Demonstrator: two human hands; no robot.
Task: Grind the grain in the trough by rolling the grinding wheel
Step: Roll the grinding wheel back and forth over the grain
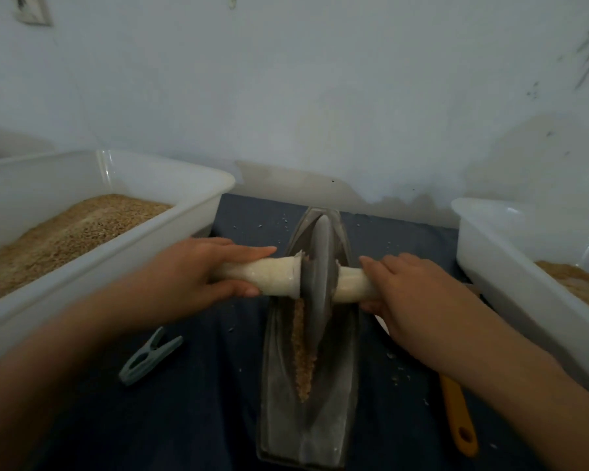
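Pale, scuffed wall (320, 96) stood behind a dark blue cloth (201, 402) that covered the work surface, and on this cloth, in the middle, lay the trough (276, 396), a long boat-shaped vessel of dull grey metal, pointed at its far end and running away from the person. Its inner faces sloped down to a narrow groove and looked dusted with pale powder. Along that groove, in the near half of the trough, lay a thin line of brown, coarse grain (303, 355). The grinding wheel (317, 277) stood upright on its edge in the far half of the trough, a thin dark grey disc with a whitish axle handle (266, 277) passing through its centre and sticking out on both sides. The left hand (187, 270) was wrapped around the handle on the left of the wheel, thumb under and fingers over it. The right hand (405, 290) was curled around the handle on the right side in the same way. Left of the trough stood a white tub (170, 175) holding tan grain, and near it a grey clothespin (150, 356) lay on the cloth. Right of the trough stood a second white tub (490, 260), and a yellow tool handle (456, 416) lay beside the trough under the right forearm.
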